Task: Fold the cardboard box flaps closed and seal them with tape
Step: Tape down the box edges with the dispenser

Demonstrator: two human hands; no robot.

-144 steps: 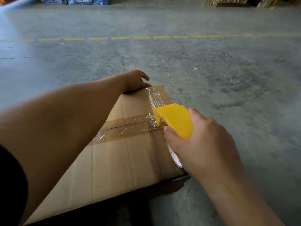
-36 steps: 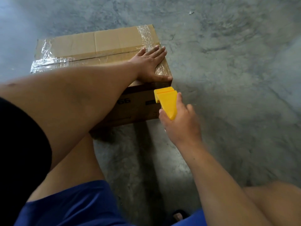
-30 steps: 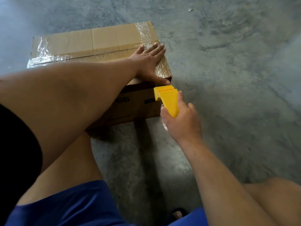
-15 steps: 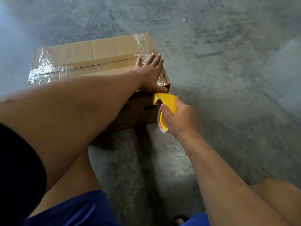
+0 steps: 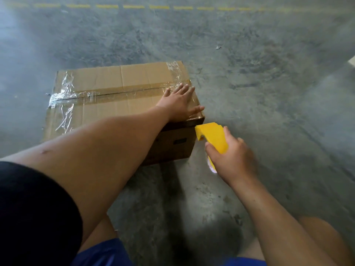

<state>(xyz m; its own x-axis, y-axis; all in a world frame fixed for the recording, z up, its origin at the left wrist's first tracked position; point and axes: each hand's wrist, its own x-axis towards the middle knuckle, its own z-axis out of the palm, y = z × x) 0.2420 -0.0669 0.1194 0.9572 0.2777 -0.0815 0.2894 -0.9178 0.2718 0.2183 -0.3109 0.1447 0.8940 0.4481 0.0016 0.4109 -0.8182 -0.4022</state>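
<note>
On the grey concrete floor [image 5: 249, 93] sat one cardboard box [image 5: 107, 112], closed, its top flaps meeting along a centre seam that ran left to right. Clear tape [image 5: 107, 93] covered that seam from end to end. Further wrinkled strips crossed the top at the left end [image 5: 65, 104] and at the right end [image 5: 175, 73], the latter running toward the near right corner. The near side of the box was in shadow and bore a small dark label [image 5: 179, 141], too dim to read.

Left hand [image 5: 179, 104]: laid flat on the box top at the near right corner, palm down, fingers spread and apart, thumb stretched along the near edge, gripping nothing. Its bare forearm reached across the near left part of the box.

Right hand [image 5: 228, 158]: closed around a yellow tape dispenser [image 5: 211, 137], held just beside the near right corner of the box, below the top edge. The dispenser's front tip was at or very near the corner; whether it touched could not be told. A sliver of the tape roll [image 5: 211, 167] showed under the fingers.

Also noted: blue shorts [image 5: 103, 252] and bare knees at the bottom edge, a black sleeve [image 5: 34, 217] at lower left, a dashed yellow line [image 5: 134, 6] painted across the far floor.
</note>
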